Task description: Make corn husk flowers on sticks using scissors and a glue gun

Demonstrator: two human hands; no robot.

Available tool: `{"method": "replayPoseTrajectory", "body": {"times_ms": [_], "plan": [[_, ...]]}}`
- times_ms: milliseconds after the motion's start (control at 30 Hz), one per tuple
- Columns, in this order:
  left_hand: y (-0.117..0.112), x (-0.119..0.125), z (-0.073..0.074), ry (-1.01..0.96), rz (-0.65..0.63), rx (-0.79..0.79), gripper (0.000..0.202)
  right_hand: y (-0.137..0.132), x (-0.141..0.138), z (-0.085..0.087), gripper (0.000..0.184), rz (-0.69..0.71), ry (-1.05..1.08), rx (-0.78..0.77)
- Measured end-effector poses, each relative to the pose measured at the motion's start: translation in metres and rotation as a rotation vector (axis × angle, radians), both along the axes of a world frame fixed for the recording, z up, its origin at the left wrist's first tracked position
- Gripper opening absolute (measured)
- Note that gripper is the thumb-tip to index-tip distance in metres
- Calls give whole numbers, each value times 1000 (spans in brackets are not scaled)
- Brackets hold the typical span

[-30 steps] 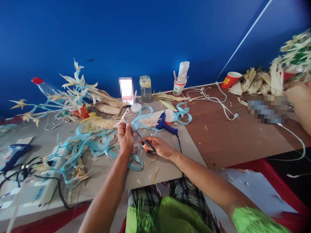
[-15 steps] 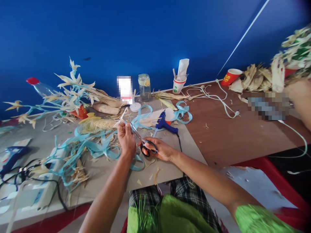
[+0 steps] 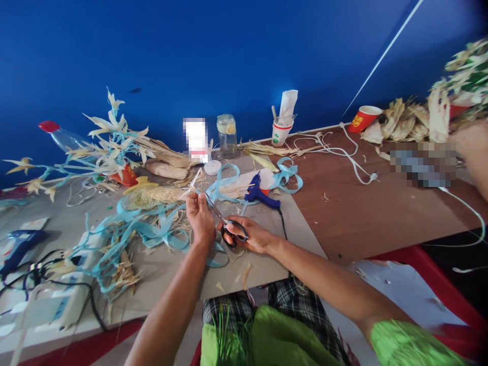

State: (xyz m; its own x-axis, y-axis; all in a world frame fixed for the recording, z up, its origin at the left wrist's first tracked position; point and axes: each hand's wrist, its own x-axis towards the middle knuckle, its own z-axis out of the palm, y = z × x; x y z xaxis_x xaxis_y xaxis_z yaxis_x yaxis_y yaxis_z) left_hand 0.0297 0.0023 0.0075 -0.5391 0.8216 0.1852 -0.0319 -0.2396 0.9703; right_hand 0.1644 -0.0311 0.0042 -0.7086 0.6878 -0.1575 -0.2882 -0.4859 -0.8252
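My left hand (image 3: 201, 218) is raised over the grey table (image 3: 168, 269) and pinches a thin pale husk strip (image 3: 193, 183) between its fingertips. My right hand (image 3: 249, 235) grips the black handles of a pair of scissors (image 3: 222, 222), with fingers through the loops. The blades point up and left, their tips meeting the husk strip just above my left fingers. Below both hands lie light blue ribbon loops (image 3: 152, 231) and dry husk scraps (image 3: 122, 272).
A blue glue gun (image 3: 259, 195) lies just behind my right hand. A glass jar (image 3: 227, 136), a paper cup (image 3: 281, 133) and a husk-flower branch (image 3: 102, 147) stand further back. White cable (image 3: 351, 162) crosses the brown table. Another person's arm (image 3: 475, 152) shows at far right.
The scissor handles have spread wider in my right hand and turned to show the loops. Both hands have stayed almost in place.
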Motion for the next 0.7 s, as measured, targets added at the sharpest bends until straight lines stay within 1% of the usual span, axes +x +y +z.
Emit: {"method": "replayPoseTrajectory", "body": {"times_ms": [167,367,500,700], "plan": [[-1,2,3,14,20,-6,37,-3,-1,3,51,-38,1,34],[0,2,-2,18,29,-11,33,-4,-2,3,52,-67,-3,71],[1,2,-4,71,62,23,32,-4,-3,2,52,-86,13,62],[2,5,-4,147,67,39,33,-5,-3,3,54,-100,40,58]]}}
